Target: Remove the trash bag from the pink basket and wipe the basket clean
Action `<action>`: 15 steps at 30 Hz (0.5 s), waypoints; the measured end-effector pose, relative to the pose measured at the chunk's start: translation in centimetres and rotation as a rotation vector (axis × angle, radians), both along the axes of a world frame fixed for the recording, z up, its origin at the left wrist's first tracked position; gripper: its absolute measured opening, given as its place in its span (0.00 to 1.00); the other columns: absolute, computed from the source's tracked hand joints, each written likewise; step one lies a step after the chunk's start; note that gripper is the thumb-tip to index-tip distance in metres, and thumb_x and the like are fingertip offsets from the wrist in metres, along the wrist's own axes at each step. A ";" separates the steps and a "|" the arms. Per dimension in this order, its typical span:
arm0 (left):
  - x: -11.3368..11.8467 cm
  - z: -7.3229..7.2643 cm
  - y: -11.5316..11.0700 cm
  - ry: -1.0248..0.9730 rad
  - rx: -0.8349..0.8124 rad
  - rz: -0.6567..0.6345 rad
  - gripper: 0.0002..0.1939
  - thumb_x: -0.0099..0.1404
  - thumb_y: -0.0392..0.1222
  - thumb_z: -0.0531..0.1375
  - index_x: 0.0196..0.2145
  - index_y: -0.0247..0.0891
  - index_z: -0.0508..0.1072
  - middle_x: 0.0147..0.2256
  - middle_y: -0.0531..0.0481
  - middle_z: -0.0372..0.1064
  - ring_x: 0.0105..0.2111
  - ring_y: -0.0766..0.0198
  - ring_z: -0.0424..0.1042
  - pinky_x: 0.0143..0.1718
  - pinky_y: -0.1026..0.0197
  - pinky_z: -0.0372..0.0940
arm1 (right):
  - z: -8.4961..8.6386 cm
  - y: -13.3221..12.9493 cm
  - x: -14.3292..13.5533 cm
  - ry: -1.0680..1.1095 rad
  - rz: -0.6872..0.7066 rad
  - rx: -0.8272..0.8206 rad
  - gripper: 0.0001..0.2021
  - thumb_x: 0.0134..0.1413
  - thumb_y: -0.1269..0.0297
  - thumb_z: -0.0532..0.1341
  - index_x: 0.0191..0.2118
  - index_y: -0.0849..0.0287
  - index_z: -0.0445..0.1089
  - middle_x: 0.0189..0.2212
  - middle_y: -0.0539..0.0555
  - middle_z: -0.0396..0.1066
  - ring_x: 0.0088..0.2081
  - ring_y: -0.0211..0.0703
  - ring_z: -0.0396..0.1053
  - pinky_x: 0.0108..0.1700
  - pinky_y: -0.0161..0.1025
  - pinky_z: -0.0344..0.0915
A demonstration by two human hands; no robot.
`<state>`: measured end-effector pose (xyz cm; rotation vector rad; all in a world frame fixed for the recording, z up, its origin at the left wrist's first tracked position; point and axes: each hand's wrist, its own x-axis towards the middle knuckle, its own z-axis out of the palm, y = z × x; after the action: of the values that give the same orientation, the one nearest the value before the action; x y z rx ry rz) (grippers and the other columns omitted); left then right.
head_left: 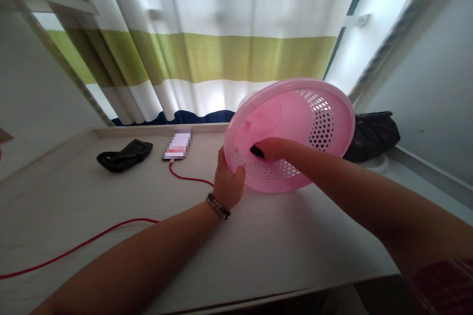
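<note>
Your forearms (pixel 148 251) converge: left fingers (pixel 240 175) clamp the tilted basket (pixel 291 110), right fingers (pixel 263 146) seemingly grip black material (pixel 257 151); left slackening could topple the basket.

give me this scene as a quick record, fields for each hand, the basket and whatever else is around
left hand: gripping the basket's rim, beaded bracelets at the wrist
right hand: reaching inside the basket
black item: at the right hand's fingers; too hidden to identify
pink basket: tilted, opening toward the camera, perforated sides
phone: left of the basket, screen lit but blurred
red cable: plugged into the phone
black bundles: one left of the phone, one right of the basket
surface: white tabletop
background: striped curtain
</note>
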<state>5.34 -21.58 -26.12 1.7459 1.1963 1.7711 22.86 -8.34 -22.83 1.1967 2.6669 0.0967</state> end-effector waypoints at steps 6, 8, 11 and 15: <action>0.0 -0.1 0.2 0.025 0.021 0.008 0.31 0.54 0.27 0.57 0.55 0.40 0.58 0.51 0.46 0.63 0.51 0.58 0.63 0.58 0.53 0.58 | 0.0 -3.7 1.9 -0.085 -0.054 0.048 0.21 0.52 0.66 0.57 0.53 0.60 0.67 0.43 0.62 0.74 0.41 0.52 0.72 0.38 0.42 0.65; 0.0 -0.2 0.3 0.020 0.038 -0.001 0.31 0.53 0.26 0.57 0.55 0.40 0.58 0.51 0.46 0.62 0.51 0.58 0.63 0.58 0.53 0.57 | -0.3 -3.5 2.2 -0.062 -0.035 0.058 0.21 0.53 0.67 0.56 0.53 0.58 0.67 0.45 0.61 0.73 0.42 0.52 0.72 0.39 0.42 0.65; 0.1 -0.2 0.3 -0.004 0.045 -0.026 0.31 0.53 0.27 0.57 0.55 0.39 0.58 0.51 0.46 0.63 0.51 0.58 0.63 0.58 0.52 0.58 | -1.1 -2.0 2.2 -0.025 -0.031 0.069 0.21 0.54 0.65 0.56 0.55 0.57 0.65 0.47 0.62 0.72 0.43 0.52 0.72 0.42 0.43 0.64; 0.1 -0.1 0.3 -0.018 0.037 -0.032 0.30 0.53 0.27 0.58 0.54 0.40 0.60 0.50 0.46 0.63 0.51 0.57 0.64 0.58 0.52 0.58 | -1.9 0.9 1.6 0.074 -0.082 0.081 0.20 0.56 0.61 0.57 0.55 0.57 0.66 0.46 0.61 0.73 0.46 0.53 0.71 0.47 0.44 0.64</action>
<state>5.40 -21.32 -26.19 1.7558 1.1285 1.7979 24.45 -7.46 -24.73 1.3579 2.6969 0.1520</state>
